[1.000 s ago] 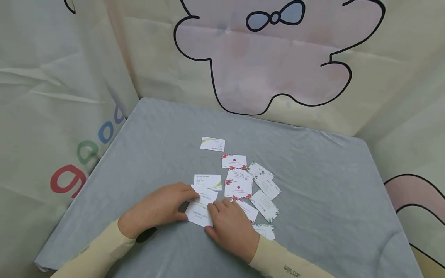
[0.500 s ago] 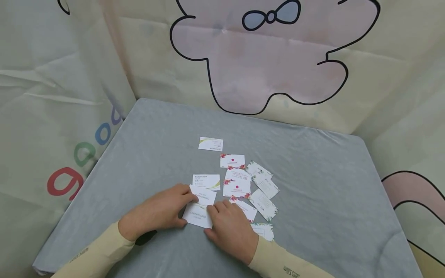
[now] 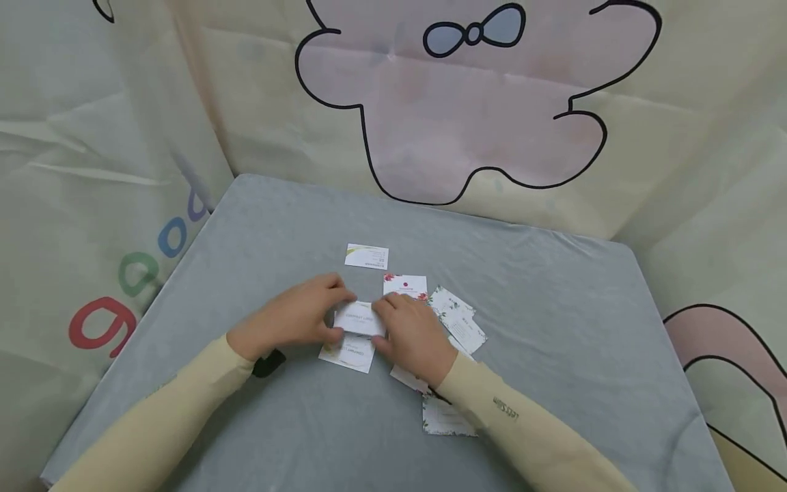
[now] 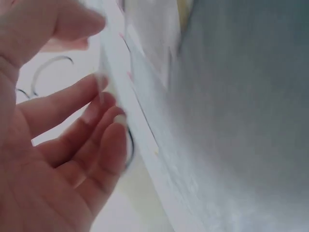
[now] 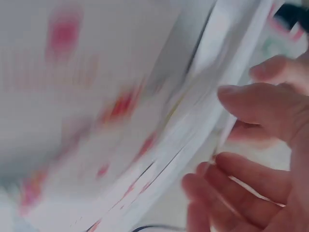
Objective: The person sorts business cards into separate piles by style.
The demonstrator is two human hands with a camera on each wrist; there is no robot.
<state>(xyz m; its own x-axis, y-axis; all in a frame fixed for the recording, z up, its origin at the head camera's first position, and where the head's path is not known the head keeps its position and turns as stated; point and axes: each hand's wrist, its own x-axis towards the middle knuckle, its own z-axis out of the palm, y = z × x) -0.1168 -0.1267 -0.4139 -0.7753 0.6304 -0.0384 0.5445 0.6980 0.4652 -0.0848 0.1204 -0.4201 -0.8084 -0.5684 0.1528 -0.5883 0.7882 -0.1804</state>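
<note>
- Head view: a white card (image 3: 359, 318) is held between both hands just above the grey table (image 3: 553, 328), near the middle of the scene. Its left short edge is pinched by the left hand (image 3: 294, 318) and its right short edge by the right hand (image 3: 413, 333), so its long axis runs left to right and neither hand is nearer than the other. A second card (image 3: 348, 354) lies flat on the table just nearer than the held one, and a loose spread of cards (image 3: 458, 318) lies to the right, partly hidden under the right hand. One single card (image 3: 367, 256) lies farther off.
- Left wrist view: the fingers (image 4: 87, 125) are seen curled toward the edge of a white card (image 4: 140, 125); the picture is blurred, and actual contact cannot be told here.
- Right wrist view: the view is filled with blurred white cards with red print (image 5: 111, 111), with the fingers (image 5: 256, 106) at their edge; the grip cannot be judged from this blur.
</note>
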